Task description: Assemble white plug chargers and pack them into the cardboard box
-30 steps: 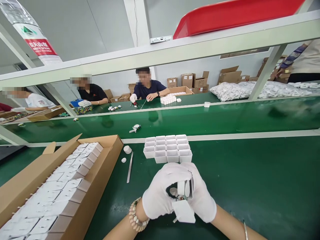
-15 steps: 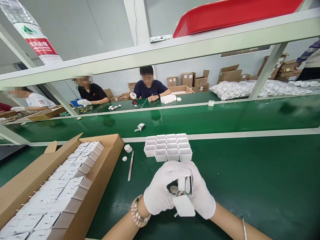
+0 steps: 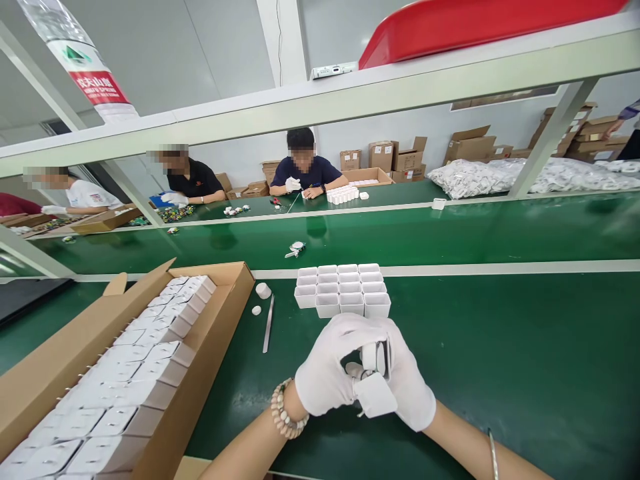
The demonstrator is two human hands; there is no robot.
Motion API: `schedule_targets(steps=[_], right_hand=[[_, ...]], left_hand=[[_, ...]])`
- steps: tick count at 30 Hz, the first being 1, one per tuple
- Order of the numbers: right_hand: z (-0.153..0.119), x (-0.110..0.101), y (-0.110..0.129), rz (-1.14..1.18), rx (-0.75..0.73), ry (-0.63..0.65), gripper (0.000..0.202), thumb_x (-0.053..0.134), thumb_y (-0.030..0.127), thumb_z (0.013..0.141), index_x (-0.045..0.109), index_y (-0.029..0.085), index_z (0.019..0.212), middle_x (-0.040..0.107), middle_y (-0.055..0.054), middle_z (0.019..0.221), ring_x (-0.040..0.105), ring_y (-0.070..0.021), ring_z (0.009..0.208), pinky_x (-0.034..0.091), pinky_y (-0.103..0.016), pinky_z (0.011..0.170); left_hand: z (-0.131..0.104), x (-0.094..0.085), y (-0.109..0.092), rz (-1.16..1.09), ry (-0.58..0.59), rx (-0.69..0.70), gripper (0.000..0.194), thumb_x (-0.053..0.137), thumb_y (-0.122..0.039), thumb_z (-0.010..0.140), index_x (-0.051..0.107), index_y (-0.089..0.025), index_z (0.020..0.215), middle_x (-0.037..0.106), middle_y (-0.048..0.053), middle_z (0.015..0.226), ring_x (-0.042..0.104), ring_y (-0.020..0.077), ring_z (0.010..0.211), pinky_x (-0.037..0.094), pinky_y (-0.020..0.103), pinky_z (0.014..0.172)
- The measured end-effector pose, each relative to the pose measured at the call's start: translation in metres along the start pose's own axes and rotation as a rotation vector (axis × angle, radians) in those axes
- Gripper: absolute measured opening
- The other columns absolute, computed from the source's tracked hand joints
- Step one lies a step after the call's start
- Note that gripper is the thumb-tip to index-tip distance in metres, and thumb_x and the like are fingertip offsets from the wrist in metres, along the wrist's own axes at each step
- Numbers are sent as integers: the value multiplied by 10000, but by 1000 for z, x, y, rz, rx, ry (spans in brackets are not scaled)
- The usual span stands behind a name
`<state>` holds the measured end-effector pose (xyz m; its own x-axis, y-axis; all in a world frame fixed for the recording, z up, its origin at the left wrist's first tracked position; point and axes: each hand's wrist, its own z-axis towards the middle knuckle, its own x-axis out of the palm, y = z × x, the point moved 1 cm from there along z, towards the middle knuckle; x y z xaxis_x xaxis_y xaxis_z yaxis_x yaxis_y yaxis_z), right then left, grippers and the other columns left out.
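Above the green table, my left hand (image 3: 325, 370), in a white glove, has its fingers curled around a small white plastic device. From the other side, my right hand (image 3: 411, 383), also gloved, grips the device's open housing (image 3: 387, 358). White rounded parts show inside the opening. A square white cover (image 3: 376, 395) hangs tilted below it, near small inner parts I cannot make out clearly. Just beyond my hands stand several open white plastic cases (image 3: 352, 304) in rows. My fingertips are partly hidden behind the gloves and the device.
At left, a long cardboard box (image 3: 220, 340) holds rows of white units (image 3: 125, 393). Tweezers (image 3: 269, 325) lie beside it with two small white round pieces (image 3: 263, 291). A loose part (image 3: 296, 249) rests on the strip beyond the divider. Co-workers sit across, under a shelf rail (image 3: 280, 110).
The view has shifted slightly, so the scene sits farther right. Both hands keep hold of the device, and its cover has tilted a little. A co-worker across has raised a gloved hand.
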<state>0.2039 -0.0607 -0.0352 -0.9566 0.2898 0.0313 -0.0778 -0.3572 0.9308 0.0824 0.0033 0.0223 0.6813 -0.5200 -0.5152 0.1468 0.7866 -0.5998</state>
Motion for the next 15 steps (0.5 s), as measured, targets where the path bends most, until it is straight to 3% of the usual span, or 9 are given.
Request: schedule_targets(steps=[8,15], right_hand=[[-1,-1,-3,-69,-121,-1,391,632,176,769,505,219,1137,556,-84,1125,566,-282,1066,529,-409,829],[0,0,-3,-108,-145,-9,406,621,155,769,500,232,1149,565,-73,1100,588,-265,1028,531,-406,848]], left_hand=[[4,0,-2,61,-7,80,547,756,-365,696,565,-249,1196,637,62,1044,592,211,965,474,355,898],[4,2,0,95,19,76,548,746,-290,680,550,-245,1189,593,74,1127,558,224,1057,459,357,936]])
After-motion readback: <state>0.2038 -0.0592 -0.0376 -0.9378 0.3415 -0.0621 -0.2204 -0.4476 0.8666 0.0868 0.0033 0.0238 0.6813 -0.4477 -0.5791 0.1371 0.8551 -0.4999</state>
